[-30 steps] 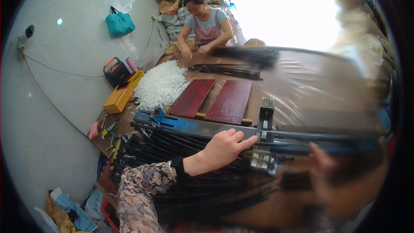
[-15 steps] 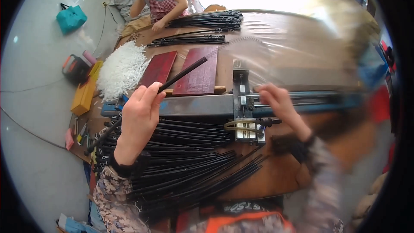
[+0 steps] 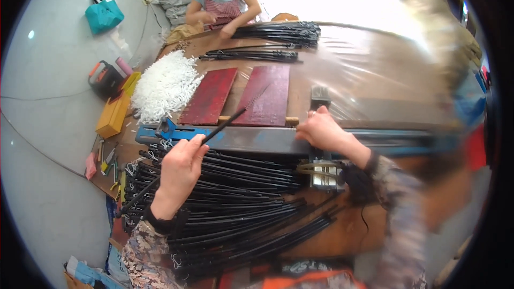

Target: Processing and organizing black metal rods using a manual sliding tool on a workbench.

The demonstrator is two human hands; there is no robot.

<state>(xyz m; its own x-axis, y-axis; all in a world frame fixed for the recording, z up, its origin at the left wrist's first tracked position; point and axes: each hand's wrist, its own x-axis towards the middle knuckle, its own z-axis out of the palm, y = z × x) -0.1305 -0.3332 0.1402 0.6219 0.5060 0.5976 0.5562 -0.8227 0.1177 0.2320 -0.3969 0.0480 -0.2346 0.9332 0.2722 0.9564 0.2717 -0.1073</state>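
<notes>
My left hand (image 3: 182, 166) is closed around a black rod (image 3: 227, 126), which slants up to the right. A thin, faint coil, like a spring, appears to stick out beyond the rod's upper tip, over a dark red board (image 3: 266, 95). My right hand (image 3: 324, 131) is over the metal clamp fixture (image 3: 325, 175) on the blue-grey rail (image 3: 251, 139), its fingers bent together. Whatever it may pinch cannot be made out. Below the rail many black rods (image 3: 251, 203) lie in a wide heap, some with white loops at their left ends.
A pile of small white tubes (image 3: 166, 85) lies left of a second red board (image 3: 210, 96). Black rod bundles (image 3: 278, 33) lie at the far side, where another person (image 3: 225, 8) sits. A yellow box (image 3: 113, 112) and hand tools (image 3: 110, 163) are at the left edge.
My right hand has moved left and slightly down towards the clamp. The rod's tip has lowered a little. The other person's hand has come down from the face. The whole view has shifted.
</notes>
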